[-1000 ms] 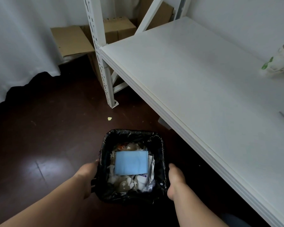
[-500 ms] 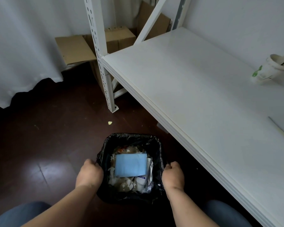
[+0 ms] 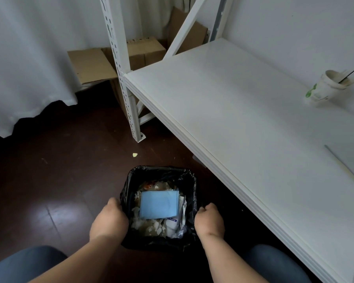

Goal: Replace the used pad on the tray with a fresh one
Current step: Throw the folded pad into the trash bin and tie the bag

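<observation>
Waste bin (image 3: 129,193), black-lined, on floor beside shelf (image 3: 243,123); left hand (image 3: 108,220) and right hand (image 3: 209,219) curled on opposite rims, likely to steady or shift it; used blue pad (image 3: 158,204) lies folded atop rubbish, discarded; fresh pad not visible.

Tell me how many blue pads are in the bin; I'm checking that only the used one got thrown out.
1. A folded blue pad lies on top of the rubbish in the black-lined bin, between the hands. More could be buried underneath.
</observation>
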`<state>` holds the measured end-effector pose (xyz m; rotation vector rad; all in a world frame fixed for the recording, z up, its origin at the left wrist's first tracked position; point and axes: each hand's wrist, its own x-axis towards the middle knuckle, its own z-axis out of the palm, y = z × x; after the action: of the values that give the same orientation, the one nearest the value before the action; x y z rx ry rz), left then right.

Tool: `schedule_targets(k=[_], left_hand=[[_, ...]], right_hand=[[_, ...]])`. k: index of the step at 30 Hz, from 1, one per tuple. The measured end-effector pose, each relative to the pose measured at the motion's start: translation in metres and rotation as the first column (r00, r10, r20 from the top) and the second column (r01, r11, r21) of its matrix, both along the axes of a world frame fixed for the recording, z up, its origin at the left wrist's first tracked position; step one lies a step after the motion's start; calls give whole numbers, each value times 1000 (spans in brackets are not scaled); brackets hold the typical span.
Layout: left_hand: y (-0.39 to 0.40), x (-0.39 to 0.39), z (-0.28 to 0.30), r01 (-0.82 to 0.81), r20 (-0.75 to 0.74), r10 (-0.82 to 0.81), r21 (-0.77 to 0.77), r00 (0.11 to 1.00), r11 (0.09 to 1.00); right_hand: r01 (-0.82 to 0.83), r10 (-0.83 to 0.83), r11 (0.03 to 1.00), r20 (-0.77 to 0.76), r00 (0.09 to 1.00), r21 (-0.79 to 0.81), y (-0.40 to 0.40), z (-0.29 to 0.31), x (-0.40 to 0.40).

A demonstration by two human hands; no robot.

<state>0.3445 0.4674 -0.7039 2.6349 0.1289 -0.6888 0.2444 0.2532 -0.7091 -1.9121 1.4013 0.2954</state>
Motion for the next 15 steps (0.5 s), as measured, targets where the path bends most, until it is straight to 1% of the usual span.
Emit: schedule_targets(k=[2, 3, 7, 10, 11, 13, 15], left_hand=[[2, -4, 0, 23, -8, -23, -2, 1000, 1000], [3, -4, 1, 3, -33, -3, -22, 999, 1000], [10, 1, -5, -202, -160, 182, -120, 970, 972], [24, 3, -24, -350, -328, 279, -181, 902, 919], [34, 4, -44, -385, -366, 298, -192, 882, 903], [42, -1, -57, -424, -399, 316, -220, 861, 879], [38, -9, -39, -453, -399, 332, -259, 855, 853]], right_hand=[[11, -12, 1000, 10, 1000, 9, 2, 1, -2], [30, -30, 999, 17, 999, 19, 1, 0, -4], [58, -59, 997, 21, 998, 54, 1, -3, -15], [46, -47, 996, 10, 999, 79, 4, -3, -22], [62, -62, 994, 9, 998, 85, 5, -4, -23], [100, -105, 989, 42, 994, 108, 7, -4, -25], [120, -129, 985, 75, 989, 124, 9, -2, -27]])
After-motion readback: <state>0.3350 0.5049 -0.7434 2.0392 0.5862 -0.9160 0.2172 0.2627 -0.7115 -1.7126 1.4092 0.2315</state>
